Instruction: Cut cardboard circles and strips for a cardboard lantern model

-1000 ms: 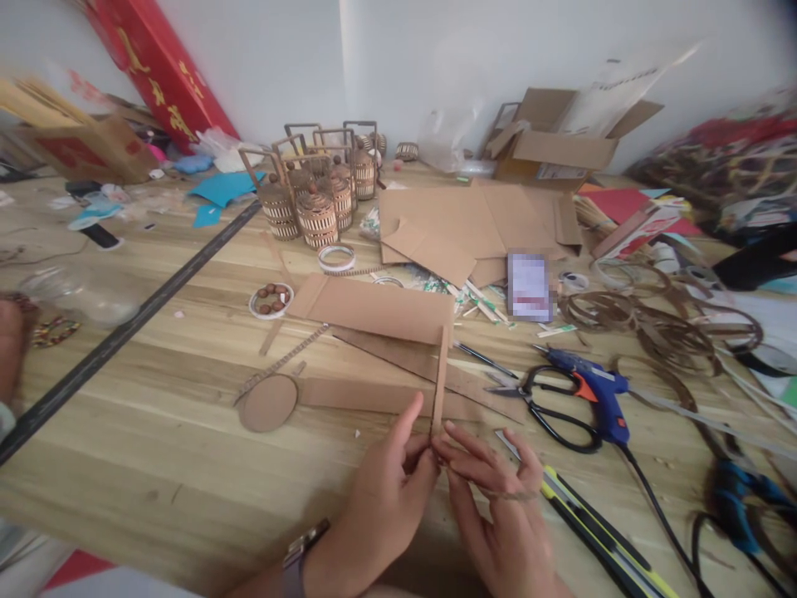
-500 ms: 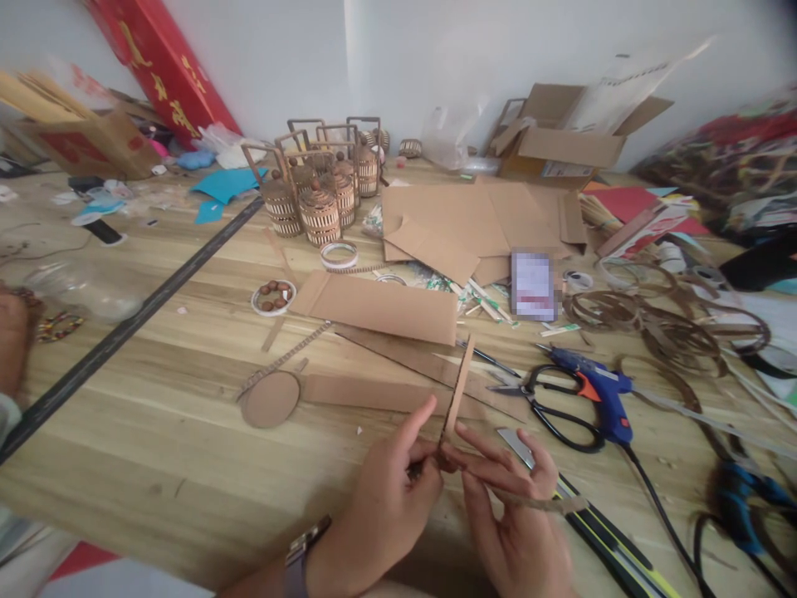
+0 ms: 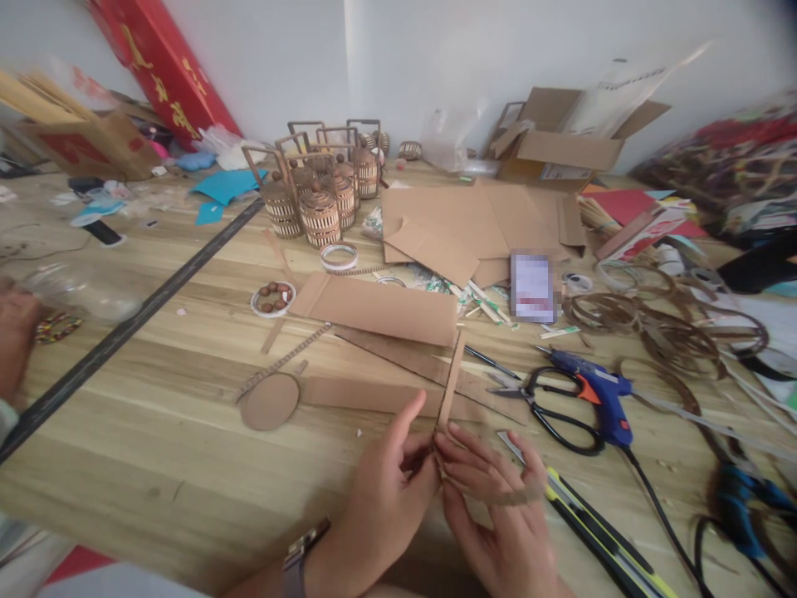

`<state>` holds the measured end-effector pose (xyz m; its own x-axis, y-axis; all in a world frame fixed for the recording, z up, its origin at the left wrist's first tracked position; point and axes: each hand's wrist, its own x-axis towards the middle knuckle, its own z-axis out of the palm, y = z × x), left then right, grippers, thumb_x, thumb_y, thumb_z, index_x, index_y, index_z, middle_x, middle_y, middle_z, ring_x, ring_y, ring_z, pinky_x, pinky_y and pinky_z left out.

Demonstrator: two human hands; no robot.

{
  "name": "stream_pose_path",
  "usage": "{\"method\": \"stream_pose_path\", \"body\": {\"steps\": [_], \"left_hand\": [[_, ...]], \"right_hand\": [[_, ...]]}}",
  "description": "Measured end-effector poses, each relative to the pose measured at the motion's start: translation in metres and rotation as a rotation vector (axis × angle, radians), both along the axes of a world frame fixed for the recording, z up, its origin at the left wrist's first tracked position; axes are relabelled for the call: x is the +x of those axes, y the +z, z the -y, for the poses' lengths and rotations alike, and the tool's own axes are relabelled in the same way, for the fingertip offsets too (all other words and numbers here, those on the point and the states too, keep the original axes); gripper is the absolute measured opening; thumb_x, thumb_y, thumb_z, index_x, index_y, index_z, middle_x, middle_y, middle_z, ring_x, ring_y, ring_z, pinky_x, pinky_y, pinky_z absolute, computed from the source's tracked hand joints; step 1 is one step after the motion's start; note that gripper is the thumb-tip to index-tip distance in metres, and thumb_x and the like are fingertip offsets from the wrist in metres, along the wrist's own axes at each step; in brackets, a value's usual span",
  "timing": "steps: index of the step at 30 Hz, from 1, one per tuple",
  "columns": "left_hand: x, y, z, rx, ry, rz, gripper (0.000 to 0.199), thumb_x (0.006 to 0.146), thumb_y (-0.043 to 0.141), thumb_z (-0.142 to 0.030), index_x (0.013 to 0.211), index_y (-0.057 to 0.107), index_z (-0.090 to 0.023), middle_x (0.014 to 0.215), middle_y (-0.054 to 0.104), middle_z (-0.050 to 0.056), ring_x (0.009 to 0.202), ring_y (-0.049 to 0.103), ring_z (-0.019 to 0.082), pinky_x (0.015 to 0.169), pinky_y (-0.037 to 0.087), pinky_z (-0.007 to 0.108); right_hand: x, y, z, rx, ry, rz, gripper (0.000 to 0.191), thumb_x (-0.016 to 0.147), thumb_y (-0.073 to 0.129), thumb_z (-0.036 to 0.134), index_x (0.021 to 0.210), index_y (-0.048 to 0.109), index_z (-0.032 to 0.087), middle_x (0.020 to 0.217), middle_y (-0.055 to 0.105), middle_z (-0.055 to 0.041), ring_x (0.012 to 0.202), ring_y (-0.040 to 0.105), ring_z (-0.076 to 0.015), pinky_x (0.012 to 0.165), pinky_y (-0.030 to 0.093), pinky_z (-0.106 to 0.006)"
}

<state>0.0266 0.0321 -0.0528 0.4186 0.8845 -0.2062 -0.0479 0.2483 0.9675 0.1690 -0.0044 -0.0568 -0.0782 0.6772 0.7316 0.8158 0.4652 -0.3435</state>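
Low in the middle of the head view, my left hand is closed around the lower end of a narrow cardboard strip, its thumb raised. The strip stands up at a slant from between my fingertips. My right hand pinches at the same spot, with a thin brown strip running out across its fingers. Where the two strips meet is hidden by my fingers. Beyond them lie a cardboard disc and flat cardboard pieces.
To the right lie a yellow-black utility knife, black scissors and a blue glue gun. Small lidded baskets with handles stand at the back. Another person's hand is at the left edge, near a clear plastic bottle.
Both hands have shifted slightly left with the cardboard strip, which now leans a little less. The brown strip's free end has swung toward my right hand. The other person's hand has moved slightly.
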Motion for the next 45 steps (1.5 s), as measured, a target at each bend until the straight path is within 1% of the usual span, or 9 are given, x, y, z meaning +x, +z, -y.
{"method": "stream_pose_path", "body": {"steps": [7,12,15,20,25,31,34,41,45], "left_hand": [[0.001,0.002,-0.004,-0.048,0.035,-0.018,0.065,0.093,0.059,-0.03,0.153,0.041,-0.012,0.106,0.08,0.01,0.094,0.074,0.019,0.087,0.057,0.03],[-0.001,0.002,-0.002,0.034,0.045,-0.051,0.061,0.096,0.054,-0.032,0.153,0.042,-0.013,0.11,0.079,0.011,0.099,0.074,0.02,0.091,0.057,0.032],[-0.003,0.002,-0.002,0.102,0.037,-0.106,0.059,0.097,0.053,-0.032,0.153,0.043,-0.014,0.11,0.079,0.011,0.102,0.074,0.021,0.094,0.056,0.032],[-0.004,0.002,0.0,0.176,0.016,-0.123,0.057,0.1,0.048,-0.027,0.155,0.04,-0.016,0.11,0.079,0.01,0.098,0.073,0.019,0.092,0.056,0.03],[-0.003,-0.001,0.001,0.237,0.035,-0.153,0.053,0.099,0.048,-0.023,0.151,0.046,-0.016,0.11,0.078,0.01,0.1,0.073,0.019,0.092,0.056,0.029],[-0.004,-0.003,0.001,0.207,0.035,-0.16,0.057,0.096,0.049,-0.019,0.153,0.044,-0.016,0.103,0.079,0.009,0.09,0.073,0.017,0.087,0.057,0.027],[-0.004,-0.004,0.001,0.205,0.027,-0.143,0.058,0.097,0.051,-0.02,0.154,0.041,-0.017,0.111,0.078,0.011,0.097,0.073,0.018,0.091,0.056,0.029],[-0.003,-0.004,0.0,0.191,0.047,-0.131,0.056,0.098,0.052,-0.021,0.152,0.043,-0.017,0.111,0.078,0.011,0.103,0.073,0.019,0.094,0.056,0.03],[-0.003,-0.004,0.001,0.175,0.064,-0.131,0.056,0.096,0.053,-0.019,0.151,0.045,-0.017,0.102,0.079,0.008,0.091,0.074,0.017,0.087,0.057,0.026]], "right_hand": [[0.001,-0.002,0.004,0.005,0.036,0.019,0.025,0.091,0.051,0.001,0.1,0.06,0.022,0.092,0.083,-0.0027,0.092,0.079,-0.0192,0.121,0.028,-0.043],[0.003,0.0,0.0,-0.015,-0.021,0.042,0.021,0.092,0.057,0.009,0.107,0.062,0.023,0.1,0.082,-0.0045,0.099,0.078,-0.021,0.119,0.029,-0.044],[0.004,0.0,-0.002,-0.011,-0.002,0.098,0.017,0.094,0.059,0.013,0.104,0.066,0.026,0.101,0.082,-0.0004,0.102,0.077,-0.0196,0.121,0.028,-0.043],[0.003,-0.005,0.0,-0.003,0.001,0.075,0.022,0.098,0.055,0.011,0.101,0.067,0.028,0.101,0.082,0.002,0.1,0.077,-0.0179,0.122,0.027,-0.044],[0.003,-0.011,0.002,-0.01,0.027,0.032,0.022,0.095,0.055,0.009,0.1,0.066,0.027,0.098,0.082,0.0015,0.096,0.078,-0.0185,0.12,0.029,-0.043],[0.01,-0.011,0.002,-0.038,0.021,0.035,0.021,0.096,0.053,0.011,0.102,0.064,0.028,0.097,0.082,0.0011,0.095,0.078,-0.0201,0.116,0.037,-0.043],[0.011,-0.01,0.002,-0.041,0.014,0.04,0.02,0.095,0.055,0.01,0.1,0.064,0.027,0.099,0.082,0.0007,0.096,0.078,-0.0203,0.113,0.04,-0.042],[0.007,-0.015,-0.001,0.012,-0.005,0.057,0.019,0.097,0.053,0.009,0.097,0.062,0.027,0.103,0.082,0.0007,0.108,0.075,-0.0203,0.119,0.031,-0.043],[0.006,-0.015,0.0,0.01,-0.004,0.064,0.022,0.098,0.05,0.009,0.101,0.061,0.028,0.1,0.082,0.0021,0.105,0.076,-0.0193,0.118,0.031,-0.043]]}}
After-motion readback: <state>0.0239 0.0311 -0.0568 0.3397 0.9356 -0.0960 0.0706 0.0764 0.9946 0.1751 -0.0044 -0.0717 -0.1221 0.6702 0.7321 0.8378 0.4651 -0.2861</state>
